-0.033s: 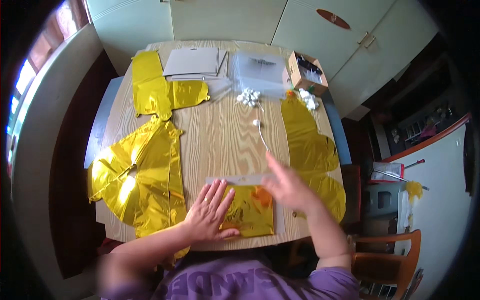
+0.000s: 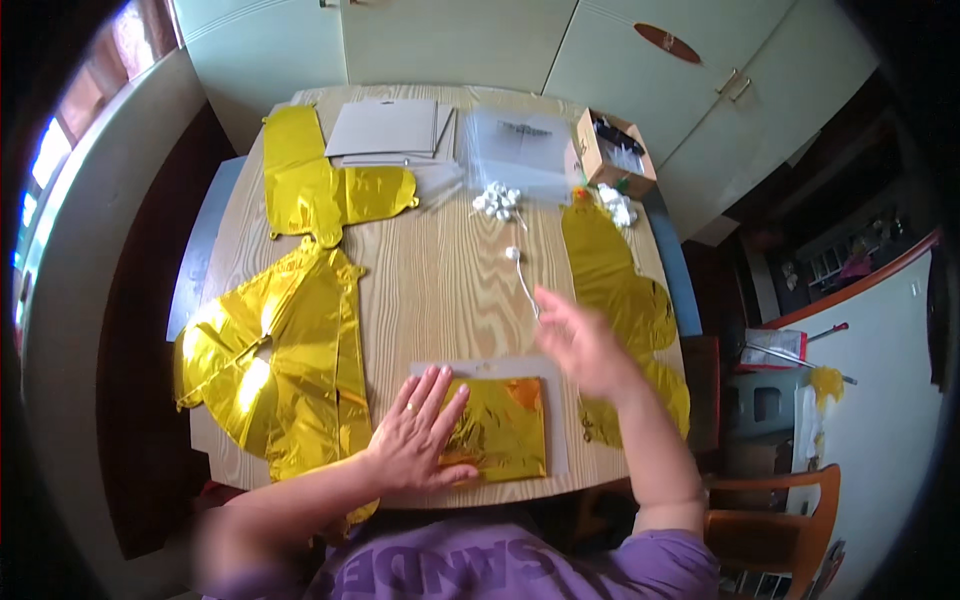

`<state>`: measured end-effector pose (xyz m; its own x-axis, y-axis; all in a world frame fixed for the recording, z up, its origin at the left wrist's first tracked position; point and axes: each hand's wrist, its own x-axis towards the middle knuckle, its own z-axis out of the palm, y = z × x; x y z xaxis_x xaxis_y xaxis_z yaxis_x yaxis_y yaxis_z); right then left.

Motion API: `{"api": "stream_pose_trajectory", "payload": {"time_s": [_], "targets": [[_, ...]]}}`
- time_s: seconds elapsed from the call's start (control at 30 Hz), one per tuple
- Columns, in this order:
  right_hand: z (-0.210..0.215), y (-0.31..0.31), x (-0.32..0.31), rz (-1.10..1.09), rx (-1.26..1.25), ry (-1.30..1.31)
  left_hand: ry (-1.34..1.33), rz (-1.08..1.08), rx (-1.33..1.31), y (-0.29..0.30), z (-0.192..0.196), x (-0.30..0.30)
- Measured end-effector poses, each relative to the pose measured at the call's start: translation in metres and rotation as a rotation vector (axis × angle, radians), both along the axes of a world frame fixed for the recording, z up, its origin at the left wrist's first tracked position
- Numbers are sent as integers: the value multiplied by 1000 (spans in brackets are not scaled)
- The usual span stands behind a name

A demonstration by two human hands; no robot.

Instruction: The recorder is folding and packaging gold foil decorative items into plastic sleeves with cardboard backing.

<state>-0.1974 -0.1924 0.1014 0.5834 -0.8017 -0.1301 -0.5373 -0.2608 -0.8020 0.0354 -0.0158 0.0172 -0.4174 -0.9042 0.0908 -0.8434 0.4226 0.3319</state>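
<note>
Pale green cupboards (image 2: 440, 45) stood behind a wood-grain table (image 2: 430, 290), fwiw. Using the grey card (image 2: 558, 440) as the landmark: folded gold foil (image 2: 510, 430) lay on top of it, larger flat gold foil shapes (image 2: 300, 370) were spread to its left, and another gold foil piece (image 2: 610, 270) lay off its right. Left hand (image 2: 420, 425) was palm-down across the foil's left part, fingers nearly straight and slightly parted, pressing but not gripping. Right hand (image 2: 585, 350) hovered by the card's far right corner, blurry, fingers loosely bent; I saw nothing in it, but couldn't tell if it touched the white-tipped stick (image 2: 525, 280) beyond the card. For neat results, imo, that palm needed to stay flat and the foil's edges square to the card. Card's long axis ran left-right, hole side pointing away. Foil lined up with it, but the hand hid too much to tell its longer side.
</note>
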Motion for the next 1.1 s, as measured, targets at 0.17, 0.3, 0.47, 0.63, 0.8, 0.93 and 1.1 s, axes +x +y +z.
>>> {"api": "stream_pose_trajectory", "payload": {"time_s": [0.17, 0.3, 0.47, 0.63, 0.8, 0.93, 1.1], "targets": [[-49, -245, 49, -317, -151, -164, 86, 12, 155, -10, 7, -1], [-81, -360, 53, -667, -350, 238, 81, -17, 147, -17, 12, -13], [-92, -358, 102, -723, -413, 530, 104, 44, 164, -13, 14, -7], [-83, -353, 101, -604, -254, 450, 114, 69, 176, -12, 16, -4], [-90, -365, 101, -676, -331, 613, 177, 59, 188, -13, 12, -4], [-74, -381, 89, -717, -445, 227, 294, 60, 241, -12, 14, 1], [20, -355, 81, -348, -346, -183, 367, 149, -109, -34, 55, 24]]}}
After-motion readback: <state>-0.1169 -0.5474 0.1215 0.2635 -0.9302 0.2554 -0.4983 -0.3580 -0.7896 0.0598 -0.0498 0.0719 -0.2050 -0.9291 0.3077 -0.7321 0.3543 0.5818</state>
